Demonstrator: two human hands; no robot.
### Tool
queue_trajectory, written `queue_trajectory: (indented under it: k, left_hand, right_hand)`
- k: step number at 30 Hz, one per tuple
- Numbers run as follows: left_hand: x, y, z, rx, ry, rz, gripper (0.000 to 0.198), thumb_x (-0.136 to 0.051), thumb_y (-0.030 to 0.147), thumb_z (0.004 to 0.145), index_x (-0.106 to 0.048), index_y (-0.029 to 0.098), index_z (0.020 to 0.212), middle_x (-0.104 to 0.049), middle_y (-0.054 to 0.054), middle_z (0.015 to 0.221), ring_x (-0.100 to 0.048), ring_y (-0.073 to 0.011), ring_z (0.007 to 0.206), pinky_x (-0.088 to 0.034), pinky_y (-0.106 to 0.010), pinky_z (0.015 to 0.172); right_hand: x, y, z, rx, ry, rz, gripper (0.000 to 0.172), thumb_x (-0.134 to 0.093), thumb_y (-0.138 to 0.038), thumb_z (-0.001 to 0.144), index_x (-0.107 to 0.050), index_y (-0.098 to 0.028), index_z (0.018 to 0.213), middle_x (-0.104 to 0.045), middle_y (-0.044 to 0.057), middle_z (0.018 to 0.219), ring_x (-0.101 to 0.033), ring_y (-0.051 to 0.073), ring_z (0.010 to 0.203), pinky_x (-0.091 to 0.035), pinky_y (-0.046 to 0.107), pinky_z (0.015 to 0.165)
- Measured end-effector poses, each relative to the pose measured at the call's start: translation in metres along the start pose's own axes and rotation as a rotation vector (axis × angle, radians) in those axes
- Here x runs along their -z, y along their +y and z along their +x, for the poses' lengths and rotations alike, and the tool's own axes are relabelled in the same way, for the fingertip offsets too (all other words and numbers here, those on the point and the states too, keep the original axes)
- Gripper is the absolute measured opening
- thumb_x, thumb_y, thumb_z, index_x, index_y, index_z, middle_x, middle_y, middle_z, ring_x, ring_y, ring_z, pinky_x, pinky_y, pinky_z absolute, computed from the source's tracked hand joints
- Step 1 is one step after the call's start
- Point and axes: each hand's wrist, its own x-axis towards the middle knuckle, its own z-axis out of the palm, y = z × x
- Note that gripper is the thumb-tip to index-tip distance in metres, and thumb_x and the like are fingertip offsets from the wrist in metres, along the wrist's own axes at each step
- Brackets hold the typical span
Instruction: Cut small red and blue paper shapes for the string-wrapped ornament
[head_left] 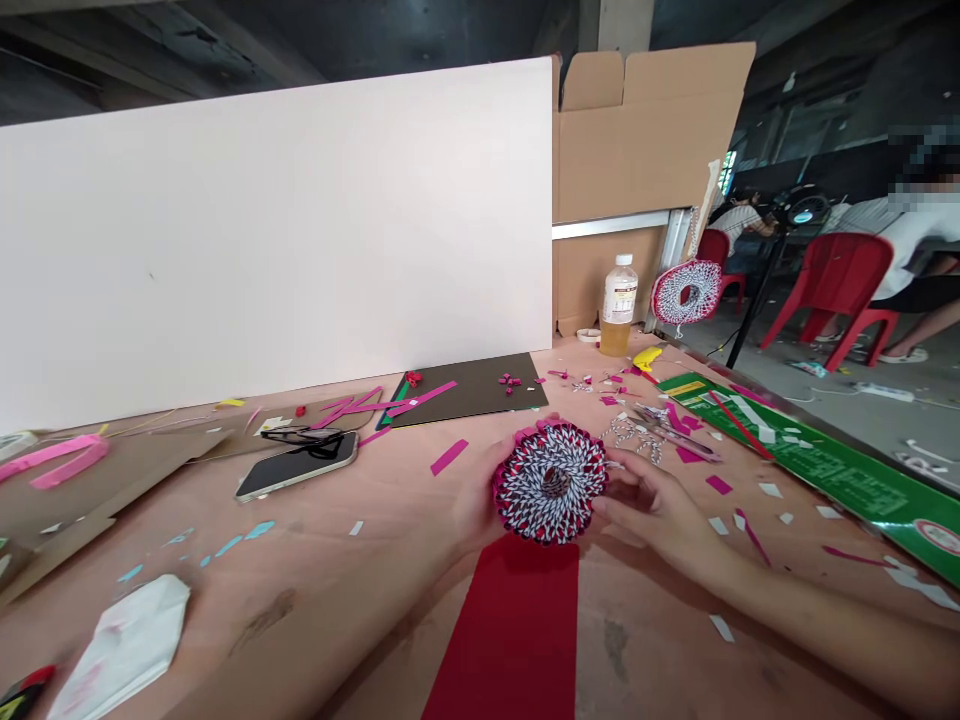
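Observation:
A round cord-wound ring (525,490), black-and-white with red and magenta at its rim and a hole in the middle, is held up over the table. My left hand (480,492) is closed around its left side, with most of the fingers hidden behind it. At the right rim, the fingers of my right hand (645,500) are bent against the ring, near a short end of cord. Below it, a red strip (517,630) lies flat on the table. Right of the ring, loose black-and-white cord (634,440) lies near scissors (679,435).
A phone (300,465) with a dark cable lies left. Behind stand a white board (285,240) and a bottle (619,305); a similar ring (687,292) hangs beside it. A green sheet (810,450), yellow cutter (646,358) and paper scraps lie right. People sit beyond.

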Motion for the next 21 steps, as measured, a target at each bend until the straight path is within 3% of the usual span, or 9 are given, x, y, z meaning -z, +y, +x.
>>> queue_trajectory:
  k: [3,5,8,11,14,17,21]
  left_hand:
    - [0.008,0.002,0.003,-0.03,0.141,0.067,0.04,-0.054,0.035,0.083,-0.059,0.015,0.117,-0.068,-0.008,0.108,-0.055,-0.0261,0.111,-0.035,-0.039,0.101]
    - [0.011,0.003,0.003,-0.025,0.129,0.108,0.041,-0.059,0.034,0.081,-0.058,0.015,0.117,-0.068,-0.009,0.108,-0.056,-0.027,0.11,-0.039,-0.039,0.098]
    - [0.016,0.001,0.001,0.087,0.052,0.225,0.046,-0.068,0.026,0.075,-0.057,0.015,0.118,-0.065,-0.014,0.112,-0.06,-0.0317,0.103,-0.048,-0.046,0.085]
    - [0.019,-0.005,-0.001,0.138,0.034,0.296,0.043,-0.068,0.023,0.075,-0.057,0.013,0.116,-0.064,-0.018,0.112,-0.063,-0.033,0.095,-0.053,-0.045,0.074]
    - [0.021,-0.009,0.0,0.121,0.041,0.317,0.039,-0.067,0.022,0.076,-0.059,0.01,0.113,-0.065,-0.018,0.109,-0.064,-0.0315,0.094,-0.054,-0.042,0.073]
    - [0.021,-0.01,0.001,0.12,0.057,0.303,0.042,-0.07,0.024,0.073,-0.059,0.011,0.112,-0.067,-0.017,0.106,-0.064,-0.0312,0.093,-0.054,-0.043,0.073]
    - [0.02,-0.008,0.002,0.077,0.099,0.23,0.041,-0.067,0.037,0.076,-0.061,0.012,0.108,-0.066,-0.016,0.107,-0.065,-0.0298,0.089,-0.054,-0.042,0.074]
  right_hand:
    - [0.002,-0.003,0.001,-0.001,0.135,-0.105,0.045,-0.066,-0.036,0.076,-0.049,-0.023,0.115,-0.064,0.005,0.095,-0.06,0.021,0.089,-0.049,0.034,0.078]
    - [0.003,-0.005,0.001,-0.007,0.197,-0.157,0.045,-0.067,-0.038,0.074,-0.05,-0.023,0.113,-0.063,0.002,0.088,-0.059,0.02,0.082,-0.049,0.032,0.072]
    - [0.004,-0.007,-0.001,0.002,0.172,-0.126,0.046,-0.067,-0.038,0.074,-0.049,-0.025,0.114,-0.063,0.001,0.091,-0.059,0.019,0.082,-0.048,0.029,0.07]
    - [0.005,-0.009,-0.002,0.003,0.146,-0.095,0.037,-0.065,-0.039,0.077,-0.053,-0.024,0.109,-0.063,0.002,0.096,-0.059,0.018,0.084,-0.048,0.028,0.072]
    - [0.007,-0.011,-0.001,-0.06,0.158,-0.105,0.029,-0.059,-0.044,0.08,-0.059,-0.022,0.099,-0.063,0.002,0.092,-0.058,0.017,0.075,-0.046,0.025,0.062]
    - [0.006,-0.014,0.001,-0.101,0.159,-0.113,0.031,-0.056,-0.048,0.08,-0.062,-0.02,0.092,-0.06,0.0,0.074,-0.053,0.015,0.061,-0.041,0.024,0.052]
    - [0.005,-0.018,0.003,-0.1,0.185,-0.16,0.034,-0.053,-0.051,0.081,-0.063,-0.018,0.084,-0.057,0.0,0.067,-0.051,0.014,0.059,-0.042,0.024,0.054]
